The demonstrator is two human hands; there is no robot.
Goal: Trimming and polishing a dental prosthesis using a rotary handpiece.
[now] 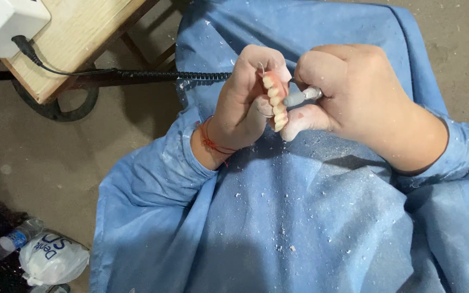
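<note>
While held, denture [276, 100] inside left grip [245, 103].

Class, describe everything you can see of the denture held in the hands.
The denture is a curved row of cream-white teeth set in a pink, plastic-looking base. It stands nearly upright over the blue gown, teeth facing the camera. The left hand pinches it, hiding much of the base. The right hand presses a grey tool tip against its side.

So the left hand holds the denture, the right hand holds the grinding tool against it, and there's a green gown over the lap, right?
Not quite: the gown is blue, not green, as the head view shows. The rest holds: the left hand holds the denture and the right hand holds the grinding tool against it.
</note>
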